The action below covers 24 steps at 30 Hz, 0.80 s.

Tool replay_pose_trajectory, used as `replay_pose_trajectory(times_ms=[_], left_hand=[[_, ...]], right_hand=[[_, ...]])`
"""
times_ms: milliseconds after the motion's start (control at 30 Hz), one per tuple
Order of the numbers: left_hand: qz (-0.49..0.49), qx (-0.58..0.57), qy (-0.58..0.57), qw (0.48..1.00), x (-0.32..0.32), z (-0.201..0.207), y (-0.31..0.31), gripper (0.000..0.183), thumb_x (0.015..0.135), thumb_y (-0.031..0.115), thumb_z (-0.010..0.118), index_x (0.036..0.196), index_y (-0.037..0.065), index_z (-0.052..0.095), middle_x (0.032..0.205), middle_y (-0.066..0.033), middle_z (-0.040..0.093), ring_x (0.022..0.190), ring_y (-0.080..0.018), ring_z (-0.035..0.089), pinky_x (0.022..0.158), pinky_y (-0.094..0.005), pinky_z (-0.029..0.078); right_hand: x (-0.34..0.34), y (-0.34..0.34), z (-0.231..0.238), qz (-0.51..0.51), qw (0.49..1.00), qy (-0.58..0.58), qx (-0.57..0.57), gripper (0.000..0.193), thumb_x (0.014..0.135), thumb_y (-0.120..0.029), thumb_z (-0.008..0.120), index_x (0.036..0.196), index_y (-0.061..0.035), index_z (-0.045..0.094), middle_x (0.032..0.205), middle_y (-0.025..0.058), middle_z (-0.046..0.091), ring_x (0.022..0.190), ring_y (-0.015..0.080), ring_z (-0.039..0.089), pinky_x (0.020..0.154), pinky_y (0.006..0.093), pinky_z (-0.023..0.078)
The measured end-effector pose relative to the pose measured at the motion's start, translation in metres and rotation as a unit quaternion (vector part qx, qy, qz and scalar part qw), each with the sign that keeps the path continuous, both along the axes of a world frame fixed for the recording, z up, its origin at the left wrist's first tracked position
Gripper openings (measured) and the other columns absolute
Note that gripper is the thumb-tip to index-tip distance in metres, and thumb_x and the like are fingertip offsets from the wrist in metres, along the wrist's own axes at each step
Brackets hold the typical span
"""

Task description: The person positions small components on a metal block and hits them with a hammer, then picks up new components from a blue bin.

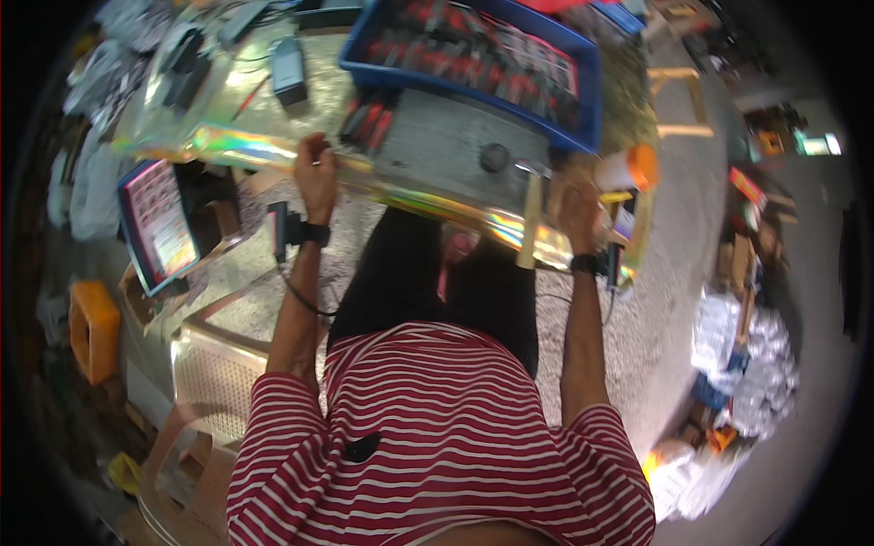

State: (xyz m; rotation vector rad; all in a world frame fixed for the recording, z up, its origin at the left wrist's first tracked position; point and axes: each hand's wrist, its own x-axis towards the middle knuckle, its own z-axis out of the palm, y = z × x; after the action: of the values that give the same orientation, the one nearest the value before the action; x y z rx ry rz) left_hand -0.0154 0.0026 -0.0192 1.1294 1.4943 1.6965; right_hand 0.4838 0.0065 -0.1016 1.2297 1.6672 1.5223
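While both hands sit at the table's front edge, one hammer lies between them

Left hand (316, 187): at the front edge of the table (605, 73), left of the slab (432, 136), fingers curled. Cannot tell whether it grasps anything. Right hand (577, 214): at the same edge, blurred; cannot tell if clenched or released.

Hammer (530, 223): just left of the right hand, well apart from the left. Head by the slab's right side, pale handle running toward the wearer and past the table edge. Fingers do not appear wrapped round the handle; contact unclear.

Counts. Hands, two, a black strap on each wrist. Hammer, one. Slab, one, grey and flat, with one round dark piece (494, 157) on top. Crate (587, 114), one, blue, beyond the slab; many red-and-black tools (437, 59) inside, too blurred to number. Loose tools (373, 123), several, left of the slab; exact number unclear. Jar (628, 169), one, white with orange lid, near the right hand. Chair (218, 369), one, beige, lower left.
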Motion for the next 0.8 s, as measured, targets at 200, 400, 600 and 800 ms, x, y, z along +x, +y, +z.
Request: replay_pose_trajectory(times_ms=[200, 400, 600, 800], left_hand=[[0.041, -0.044, 0.073, 0.996, -0.015, 0.021, -0.020, 0.019, 0.075, 0.003, 0.047, 0.093, 0.000, 0.050, 0.081, -0.0070, 0.055, 0.076, -0.0134, 0.052, 0.068, -0.0248, 0.043], [0.034, -0.041, 0.139, 0.989, -0.013, 0.010, 0.003, 0.017, 0.076, 0.004, 0.047, 0.092, -0.001, 0.051, 0.082, -0.0085, 0.056, 0.074, -0.0144, 0.053, 0.068, -0.0259, 0.043], [0.043, -0.120, 0.294, 0.947, -0.009, 0.030, 0.025, 0.018, 0.073, 0.014, 0.051, 0.082, -0.001, 0.053, 0.071, -0.0158, 0.058, 0.069, -0.0290, 0.056, 0.064, -0.0344, 0.043], [-0.007, -0.145, 0.321, 0.936, -0.019, 0.035, 0.036, 0.017, 0.067, 0.016, 0.056, 0.072, 0.001, 0.059, 0.067, -0.0154, 0.059, 0.067, -0.0297, 0.057, 0.061, -0.0356, 0.044]], right_hand=[[-0.100, -0.004, 0.082, -0.031, 0.731, 0.680, -0.050, 0.013, 0.073, -0.012, 0.047, 0.071, -0.0002, 0.051, 0.072, 0.0185, 0.051, 0.071, 0.0335, 0.053, 0.061, 0.0419, 0.040], [-0.089, -0.005, 0.096, -0.029, 0.647, 0.760, -0.051, 0.022, 0.077, -0.017, 0.043, 0.074, 0.0045, 0.047, 0.069, 0.0246, 0.051, 0.068, 0.0404, 0.052, 0.058, 0.0452, 0.039], [-0.074, 0.001, 0.076, -0.036, 0.605, 0.793, -0.054, 0.022, 0.076, -0.016, 0.045, 0.069, 0.0035, 0.041, 0.065, 0.0250, 0.047, 0.065, 0.0410, 0.049, 0.055, 0.0471, 0.035], [-0.077, 0.001, 0.079, 0.060, 0.665, 0.743, -0.043, 0.021, 0.077, -0.017, 0.045, 0.068, 0.0027, 0.041, 0.058, 0.0221, 0.044, 0.056, 0.0342, 0.048, 0.050, 0.0401, 0.036]])
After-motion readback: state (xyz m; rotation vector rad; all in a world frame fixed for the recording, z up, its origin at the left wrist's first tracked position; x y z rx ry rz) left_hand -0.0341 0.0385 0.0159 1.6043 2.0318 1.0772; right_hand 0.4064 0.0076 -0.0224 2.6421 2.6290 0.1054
